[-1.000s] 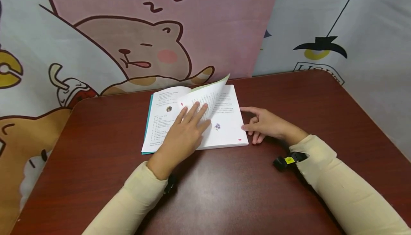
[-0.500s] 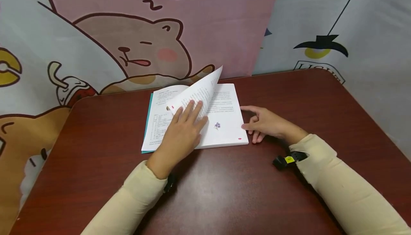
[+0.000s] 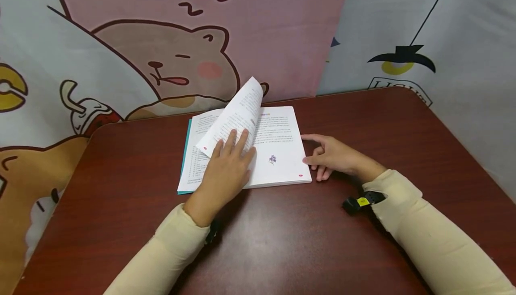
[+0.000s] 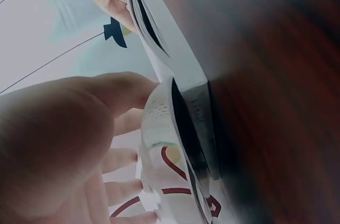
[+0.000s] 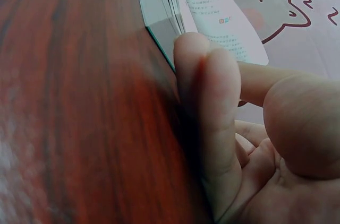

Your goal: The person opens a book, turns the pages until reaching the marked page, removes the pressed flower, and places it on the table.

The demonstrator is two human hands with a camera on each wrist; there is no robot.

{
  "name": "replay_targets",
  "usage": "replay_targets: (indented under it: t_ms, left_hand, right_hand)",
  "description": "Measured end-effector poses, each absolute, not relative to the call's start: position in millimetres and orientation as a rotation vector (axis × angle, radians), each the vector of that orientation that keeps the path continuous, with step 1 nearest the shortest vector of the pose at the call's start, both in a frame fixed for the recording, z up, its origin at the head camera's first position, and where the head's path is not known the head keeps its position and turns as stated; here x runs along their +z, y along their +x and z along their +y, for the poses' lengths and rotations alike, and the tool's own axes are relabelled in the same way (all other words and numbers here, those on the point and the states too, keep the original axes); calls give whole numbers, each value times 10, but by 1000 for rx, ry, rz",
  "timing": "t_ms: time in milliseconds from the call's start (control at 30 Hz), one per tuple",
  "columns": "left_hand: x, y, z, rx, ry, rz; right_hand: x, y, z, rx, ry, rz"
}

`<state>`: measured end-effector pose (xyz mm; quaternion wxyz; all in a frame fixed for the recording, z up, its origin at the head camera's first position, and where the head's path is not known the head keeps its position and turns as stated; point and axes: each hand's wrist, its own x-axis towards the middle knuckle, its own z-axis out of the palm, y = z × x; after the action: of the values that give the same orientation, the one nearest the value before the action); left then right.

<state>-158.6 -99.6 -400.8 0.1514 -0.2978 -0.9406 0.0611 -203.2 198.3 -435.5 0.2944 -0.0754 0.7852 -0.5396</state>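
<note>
An open book (image 3: pixel 282 172) with white pages and a teal cover lies near the back of the table. One page (image 3: pixel 238 111) stands partly lifted, its lower corner leaning over the left side. My left hand (image 3: pixel 225 172) touches this page with its extended fingers; in the left wrist view the thumb lies by the bent paper. At the book's right edge rests my right hand (image 3: pixel 338 156), index finger extended and thumb against the pages. In the right wrist view the other fingers of the right hand (image 5: pixel 234 128) are bent beneath, beside the page block (image 5: pixel 170 1).
The dark reddish-brown table (image 3: pixel 282 241) has a glossy surface. Behind it hangs a cloth backdrop (image 3: pixel 282 40) with cartoon animals. A black wrist strap with a yellow label (image 3: pixel 363 201) sits at the right sleeve.
The lifted page has swung from right to left, its lower corner now further over the left page. The left hand has shifted slightly left; the right hand has stayed put.
</note>
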Motion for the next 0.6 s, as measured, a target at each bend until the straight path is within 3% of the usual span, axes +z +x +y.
replay_targets:
  t_ms: [600]
  left_hand:
    - [-4021, -1560, -996, 64, -912, -2899]
  right_hand:
    - [-4338, -2009, 1983, -1432, -196, 2095]
